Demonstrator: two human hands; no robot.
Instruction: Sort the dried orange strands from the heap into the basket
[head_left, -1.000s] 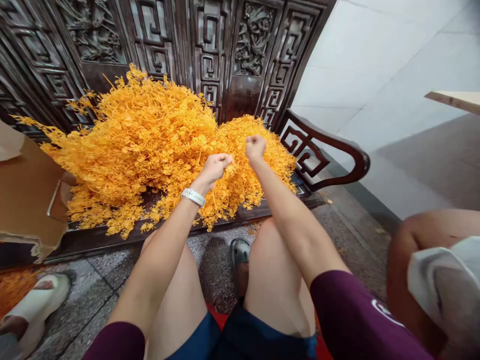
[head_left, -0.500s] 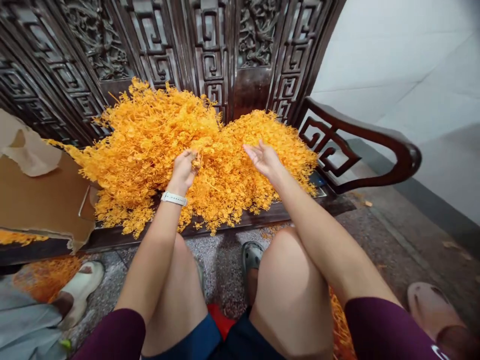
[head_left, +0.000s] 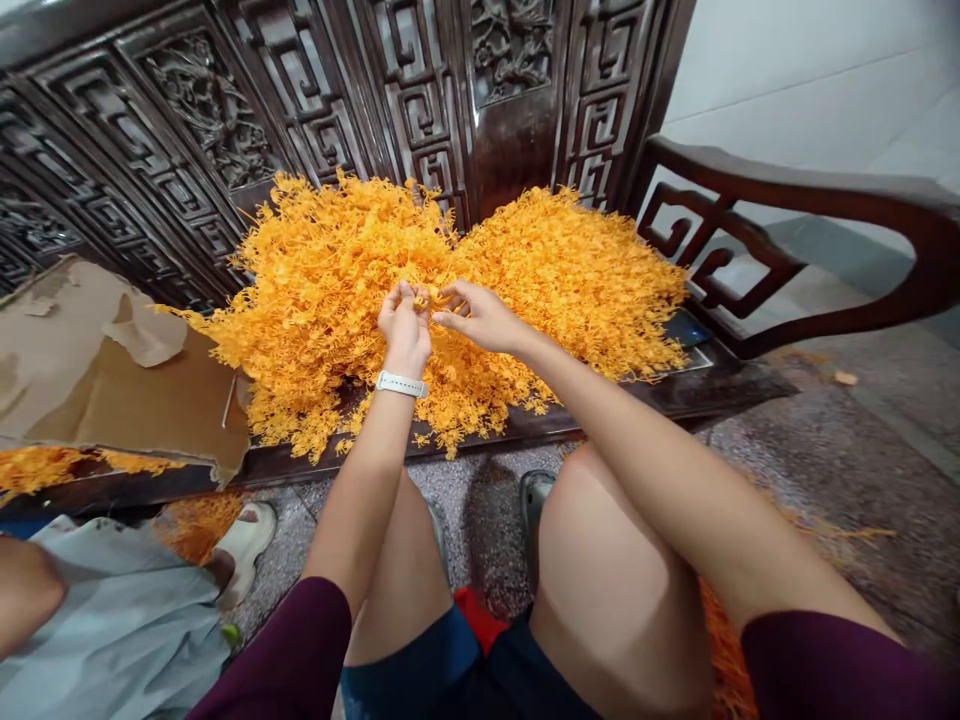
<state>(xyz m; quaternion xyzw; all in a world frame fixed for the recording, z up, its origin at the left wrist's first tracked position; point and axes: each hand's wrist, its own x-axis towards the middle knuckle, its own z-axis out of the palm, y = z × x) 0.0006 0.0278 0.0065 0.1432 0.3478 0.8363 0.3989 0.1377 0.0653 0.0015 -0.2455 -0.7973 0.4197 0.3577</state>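
A big heap of orange plastic sprigs [head_left: 337,290] covers the seat of a dark carved wooden bench [head_left: 525,425]. My left hand [head_left: 405,320], with a white watch at the wrist, is closed in a pinch on a small orange sprig [head_left: 421,298] just above the heap's middle. My right hand [head_left: 480,315] meets it from the right, thumb and fingers pinched on the same sprig. Both hands touch each other over the pile.
The bench's carved back [head_left: 420,100] and right armrest [head_left: 787,190] stand behind and beside the heap. Torn cardboard [head_left: 97,370] lies on the seat at left. Another person's knee and grey clothing [head_left: 105,620] sit at lower left. More orange sprigs [head_left: 720,640] lie on the stone floor.
My right hand, open half a second ago, has swung left and closed onto the sprig in my left hand. The view has shifted left.
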